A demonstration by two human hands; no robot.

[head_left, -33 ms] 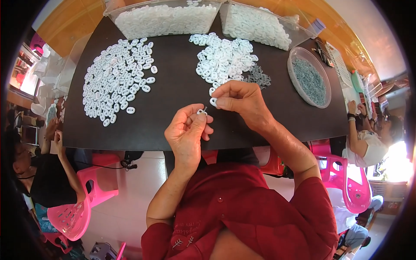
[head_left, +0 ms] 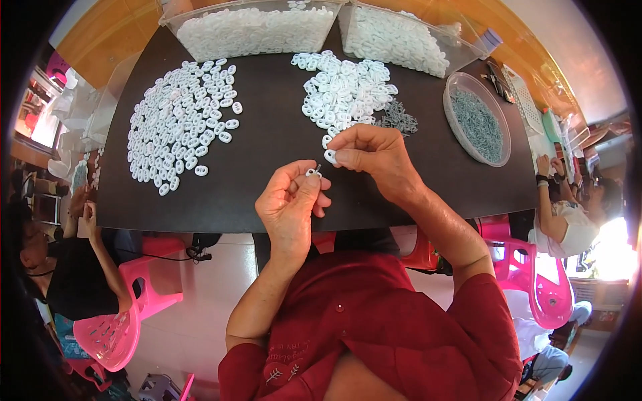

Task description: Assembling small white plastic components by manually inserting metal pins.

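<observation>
My left hand [head_left: 289,204] pinches a small white oval plastic piece [head_left: 311,172] between thumb and forefinger. A thin screw-like metal tip [head_left: 318,167] stands up beside it. Just to the upper right, my right hand [head_left: 371,157] grips another white oval piece [head_left: 330,156] by its edge, and the two pieces are slightly apart. Behind my right hand lies a heap of white two-holed oval pieces [head_left: 348,90], with a small pile of grey screws [head_left: 399,120] against its right side. A wide pile of similar white pieces [head_left: 180,127] spreads over the left of the dark table [head_left: 267,120].
Two clear bins, one at the back left [head_left: 251,53] and one at the back right [head_left: 341,30], hold many white pieces. A round clear tub [head_left: 505,144] of grey screws stands at right, near pliers [head_left: 498,81]. Other people sit at both sides, near pink chairs [head_left: 110,341].
</observation>
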